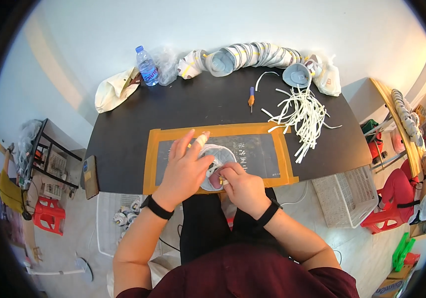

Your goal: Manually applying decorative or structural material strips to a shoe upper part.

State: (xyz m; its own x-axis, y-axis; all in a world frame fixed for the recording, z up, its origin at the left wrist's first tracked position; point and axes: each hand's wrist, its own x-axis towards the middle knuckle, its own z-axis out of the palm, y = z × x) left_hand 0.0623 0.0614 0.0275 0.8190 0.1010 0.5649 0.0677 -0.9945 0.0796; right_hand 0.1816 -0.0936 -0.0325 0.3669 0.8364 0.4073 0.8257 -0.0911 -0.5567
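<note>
A round grey cup-like fabric piece (227,155) lies at the near edge of the table, with a pale strip and a pinkish patch inside it. My left hand (185,166) is at its left side, fingers stretched and apart, one fingertip wrapped in pale tape. Its thumb reaches over the piece. My right hand (245,188) is closed in a pinch at the piece's right rim. A small pale end shows by those fingertips, too small to name. Beneath lies a dark sheet (267,156) edged with orange-brown tape (286,159).
A small screwdriver-like tool (251,97) and a heap of white strips (302,116) lie beyond. Stacked fabric cups (252,55), a water bottle (147,67) and a cream bag (115,92) line the wall. White crates (344,198) stand below; another person (401,193) sits at right.
</note>
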